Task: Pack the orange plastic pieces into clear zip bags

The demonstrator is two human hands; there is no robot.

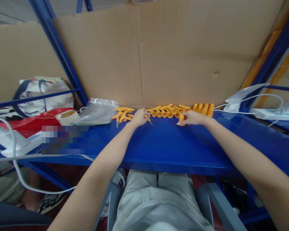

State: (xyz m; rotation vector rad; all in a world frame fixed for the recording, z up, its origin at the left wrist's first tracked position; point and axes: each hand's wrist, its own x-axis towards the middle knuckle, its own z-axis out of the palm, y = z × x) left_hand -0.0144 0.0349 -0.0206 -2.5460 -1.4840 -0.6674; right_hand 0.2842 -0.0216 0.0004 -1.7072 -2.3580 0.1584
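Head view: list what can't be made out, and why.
In the head view:
Left hand: its fingers cover whatever lies beneath them.
Orange piece: partly hidden by the right hand.
White bag: lettering too small and blurred.
Pixelated patch: masks what is there.
Another person's leg: cut off by the left edge.

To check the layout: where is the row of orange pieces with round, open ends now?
In the head view, right of centre: the row runs along the cardboard, from beside the left hand to behind the right hand.
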